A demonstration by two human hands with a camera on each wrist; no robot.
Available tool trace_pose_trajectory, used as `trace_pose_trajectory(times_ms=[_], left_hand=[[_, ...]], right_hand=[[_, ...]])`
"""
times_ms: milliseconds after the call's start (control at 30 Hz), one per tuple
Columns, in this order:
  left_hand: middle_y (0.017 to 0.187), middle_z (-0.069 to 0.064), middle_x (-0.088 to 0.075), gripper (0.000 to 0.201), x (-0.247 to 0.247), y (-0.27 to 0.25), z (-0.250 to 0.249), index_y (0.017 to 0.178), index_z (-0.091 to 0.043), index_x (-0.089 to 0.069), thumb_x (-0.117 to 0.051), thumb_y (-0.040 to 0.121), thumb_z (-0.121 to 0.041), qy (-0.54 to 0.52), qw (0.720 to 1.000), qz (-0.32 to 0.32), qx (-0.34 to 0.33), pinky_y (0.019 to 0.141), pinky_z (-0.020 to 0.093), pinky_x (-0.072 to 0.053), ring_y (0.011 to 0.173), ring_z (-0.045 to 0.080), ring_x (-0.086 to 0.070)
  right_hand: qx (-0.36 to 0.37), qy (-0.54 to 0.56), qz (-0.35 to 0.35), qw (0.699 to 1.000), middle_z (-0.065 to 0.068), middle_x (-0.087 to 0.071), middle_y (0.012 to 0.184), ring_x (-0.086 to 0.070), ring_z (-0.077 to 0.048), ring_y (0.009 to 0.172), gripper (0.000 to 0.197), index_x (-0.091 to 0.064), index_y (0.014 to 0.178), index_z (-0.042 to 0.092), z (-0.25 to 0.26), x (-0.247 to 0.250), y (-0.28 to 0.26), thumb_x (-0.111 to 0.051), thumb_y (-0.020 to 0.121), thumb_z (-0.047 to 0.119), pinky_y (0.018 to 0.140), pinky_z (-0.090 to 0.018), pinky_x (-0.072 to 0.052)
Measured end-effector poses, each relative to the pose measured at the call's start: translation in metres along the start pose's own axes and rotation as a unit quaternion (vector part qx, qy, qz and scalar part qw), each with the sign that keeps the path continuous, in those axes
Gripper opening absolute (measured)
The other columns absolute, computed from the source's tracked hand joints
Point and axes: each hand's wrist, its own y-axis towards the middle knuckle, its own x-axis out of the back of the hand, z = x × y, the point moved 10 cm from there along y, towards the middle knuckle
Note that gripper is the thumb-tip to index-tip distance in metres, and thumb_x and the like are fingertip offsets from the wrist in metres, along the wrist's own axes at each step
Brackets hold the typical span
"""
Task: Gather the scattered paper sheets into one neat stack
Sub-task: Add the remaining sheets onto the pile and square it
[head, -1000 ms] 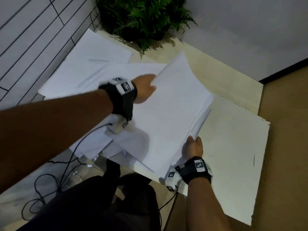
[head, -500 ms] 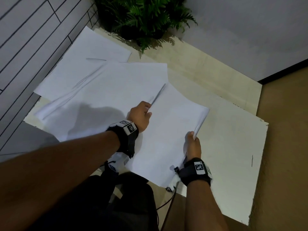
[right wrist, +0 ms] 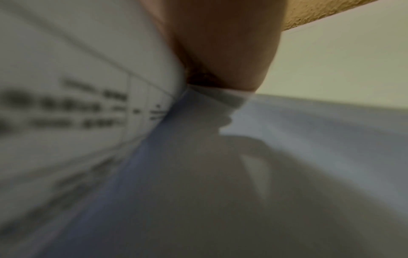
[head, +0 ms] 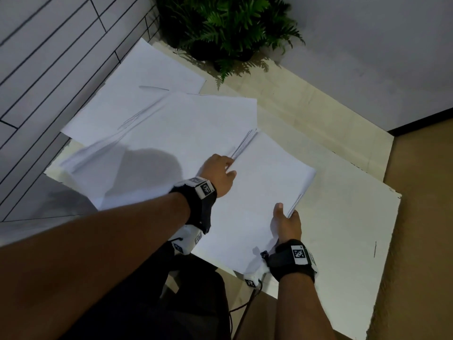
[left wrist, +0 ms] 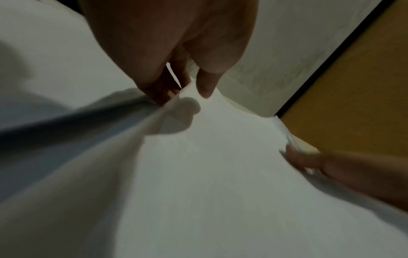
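Note:
A bundle of white paper sheets (head: 257, 192) lies between both hands on the pale table (head: 343, 229). My left hand (head: 219, 171) pinches the bundle's left edge, thumb on top and fingers underneath; the left wrist view shows that pinch (left wrist: 187, 90) on the paper bundle (left wrist: 209, 165). My right hand (head: 286, 222) grips the right edge with the thumb on top; in the right wrist view that hand (right wrist: 223, 61) holds blurred sheets (right wrist: 198, 157), one printed with text. Further loose sheets (head: 171, 123) lie spread over the table's left part, overlapping.
A potted fern (head: 228, 23) stands at the table's far corner. A tiled wall (head: 49, 57) runs along the left and a brown floor (head: 421, 217) along the right. The bare right side of the table shows a small dark mark (head: 374, 249).
My left hand has drawn back from the far sheets toward me, and the raised bundle has come down lower and flatter between both hands. The right hand has stayed on its edge.

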Motion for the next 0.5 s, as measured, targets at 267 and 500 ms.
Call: trace_pose_trajectory(times_ms=[267,500], left_hand=[[0.138,0.013,-0.039,0.064,0.197,0.019,0.060,0.133,-0.016,-0.042,-0.069,0.076,-0.024,0.113,0.964,-0.226,0.084,0.104,0.040,-0.033,0.129,0.033,-0.035],[0.126,0.014,-0.051,0.086,0.214,0.021,0.145,0.133,-0.019,-0.039,-0.081,0.062,-0.045,0.241,0.949,-0.076,0.187,0.099,0.048,-0.043,0.121,0.037,-0.045]], right_hand=[[0.029,-0.054,-0.002,0.998,-0.016,-0.060,0.125,-0.056,-0.031,0.116,0.039,-0.053,0.120,0.003,0.001,0.004,0.009,-0.053,0.095,0.033,0.092,-0.030,-0.038],[0.031,-0.089,-0.013,0.995,-0.017,-0.048,0.142,-0.046,-0.034,0.131,0.060,-0.043,0.136,-0.001,-0.001,0.004,0.012,-0.051,0.094,0.041,0.110,-0.043,-0.035]])
